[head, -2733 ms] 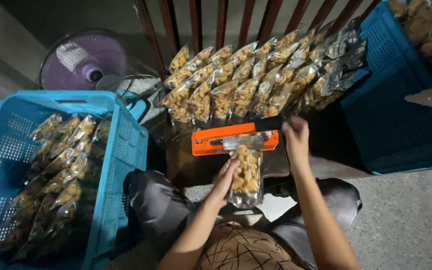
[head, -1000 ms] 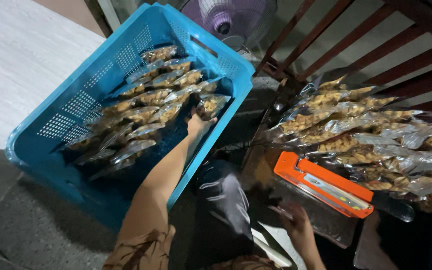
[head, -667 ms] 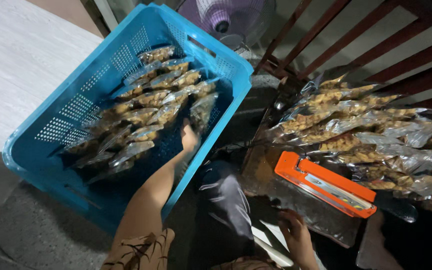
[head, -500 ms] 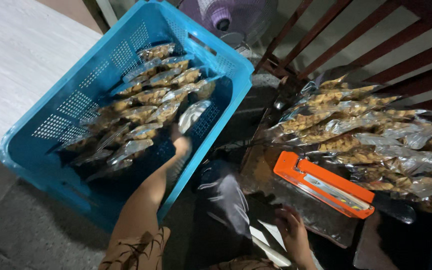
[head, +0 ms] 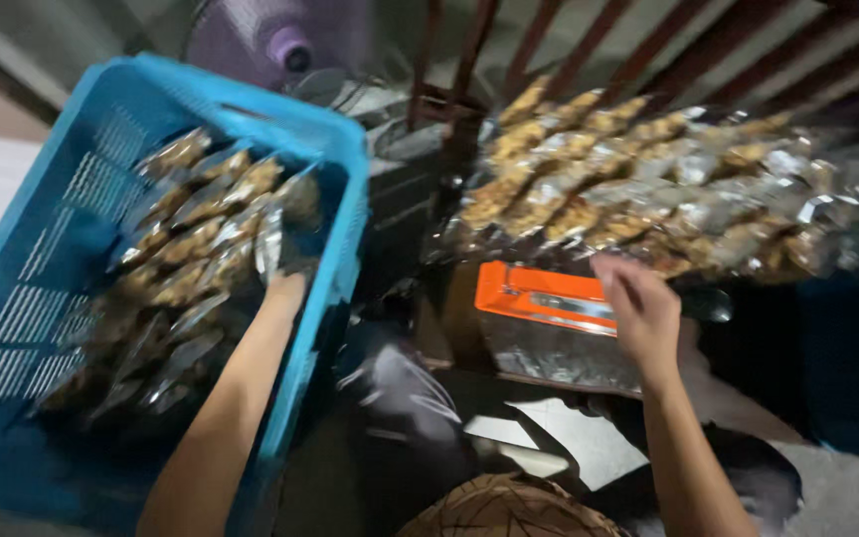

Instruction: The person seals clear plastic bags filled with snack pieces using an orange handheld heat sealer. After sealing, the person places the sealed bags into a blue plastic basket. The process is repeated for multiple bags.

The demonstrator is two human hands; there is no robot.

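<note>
Head view, motion-blurred. Compared with half a second ago, the view has swung right; your left hand [head: 285, 288] remains inside the blue crate [head: 345, 189], while your right hand [head: 638, 308] has risen from beside your lap to the front edge of the pile of snack packets [head: 668, 184]. The orange-topped sealer [head: 549, 298] sits on a dark low surface just left of that hand; behind it stand dark red wooden bars [head: 469, 60] and a purple fan [head: 285, 45]. Pale floor shows at lower right. Your left hand touches the nearest of the crate's packed packets [head: 201, 249]; blur hides whether it grips one. Your right hand's fingers are loosely curled and empty, just below the pile, whether touching it cannot be told.
</note>
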